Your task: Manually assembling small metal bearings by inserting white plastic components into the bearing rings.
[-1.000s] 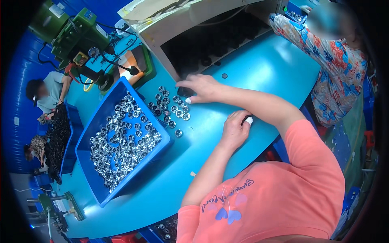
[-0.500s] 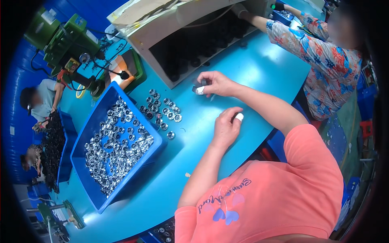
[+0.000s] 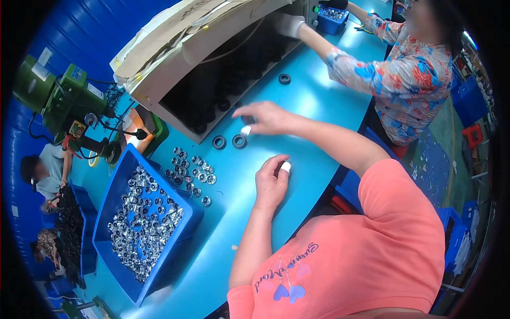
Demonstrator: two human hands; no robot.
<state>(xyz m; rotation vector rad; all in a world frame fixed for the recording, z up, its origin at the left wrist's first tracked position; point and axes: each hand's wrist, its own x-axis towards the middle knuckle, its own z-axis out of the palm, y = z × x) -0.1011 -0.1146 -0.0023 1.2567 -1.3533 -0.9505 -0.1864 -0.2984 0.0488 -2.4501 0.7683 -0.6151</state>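
Observation:
My right hand (image 3: 267, 118) hovers over the blue table, thumb and fingers apart with nothing seen between them, a little blurred. A white wrap covers its thumb tip. Two black rings (image 3: 239, 141) lie flat just beyond it, side by side. Nearer to me, my left hand (image 3: 271, 183) rests on the table with fingers curled in; its thumb also has a white wrap, and whatever it may hold is hidden. Left of the rings lies a loose group of small silver round parts with dark centres (image 3: 196, 173). Another black ring (image 3: 284, 79) lies farther off.
A tilted blue bin (image 3: 194, 215) holds many silver parts at left. Behind the rings stands a pale open-fronted box (image 3: 175, 119) with dark pieces inside. A green machine (image 3: 79, 95) is at the far left. A co-worker's gloved hand (image 3: 289, 25) reaches into the box.
My right hand has let go of the dark pieces it pinched; its fingers have spread, and two black rings now lie beside it. The view has shifted. My left hand stays curled.

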